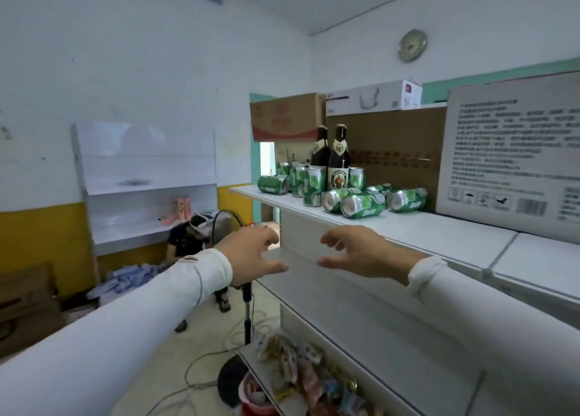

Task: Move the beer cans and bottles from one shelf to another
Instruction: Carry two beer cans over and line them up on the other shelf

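Note:
Several green beer cans (362, 205) sit on the white top shelf (423, 227), some upright, some lying on their sides. Two dark beer bottles (339, 161) stand upright among them at the back. My left hand (251, 255) and my right hand (357, 252) hover below the shelf's front edge, palms facing each other, fingers loosely spread and holding nothing. Both arms wear white sleeves.
A large white printed carton (508, 161) stands on the shelf right of the cans, brown boxes (287, 117) behind. A lower shelf holds snack packets (301, 371). A person (191, 237) crouches by a fan stand (247, 315) and cables on the floor, near another white shelf unit (147, 183).

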A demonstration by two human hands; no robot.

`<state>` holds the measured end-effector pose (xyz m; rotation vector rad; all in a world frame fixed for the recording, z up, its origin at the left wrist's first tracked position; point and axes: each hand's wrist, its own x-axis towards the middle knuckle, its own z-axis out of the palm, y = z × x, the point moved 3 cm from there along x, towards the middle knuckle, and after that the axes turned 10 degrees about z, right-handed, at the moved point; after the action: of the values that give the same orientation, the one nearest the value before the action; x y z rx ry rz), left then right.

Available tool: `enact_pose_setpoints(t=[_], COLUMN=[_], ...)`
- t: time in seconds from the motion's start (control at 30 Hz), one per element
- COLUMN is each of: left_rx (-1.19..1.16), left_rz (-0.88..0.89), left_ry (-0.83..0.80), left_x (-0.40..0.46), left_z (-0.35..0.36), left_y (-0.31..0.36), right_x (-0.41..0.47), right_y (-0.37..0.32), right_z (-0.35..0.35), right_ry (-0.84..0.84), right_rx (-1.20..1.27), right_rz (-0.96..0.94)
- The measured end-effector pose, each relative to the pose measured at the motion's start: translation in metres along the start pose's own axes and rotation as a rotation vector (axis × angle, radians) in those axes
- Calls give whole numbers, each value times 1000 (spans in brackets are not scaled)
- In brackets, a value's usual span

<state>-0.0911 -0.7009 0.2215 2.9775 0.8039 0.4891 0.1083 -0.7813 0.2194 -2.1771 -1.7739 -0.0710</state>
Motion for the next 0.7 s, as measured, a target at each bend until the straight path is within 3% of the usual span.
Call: enact_pose_setpoints(t=[0.33,0.7], left_rx=[27,27], left_rz=[33,90], left_ry=[52,62], left_x=[74,222], left_z=[-21,-3], left_y=[-151,-277], right_x=[139,319], right_y=[-50,-36], right_z=[-2,15], right_ry=[3,109], right_rx=[-129,-78], right_rz=[-9,-22])
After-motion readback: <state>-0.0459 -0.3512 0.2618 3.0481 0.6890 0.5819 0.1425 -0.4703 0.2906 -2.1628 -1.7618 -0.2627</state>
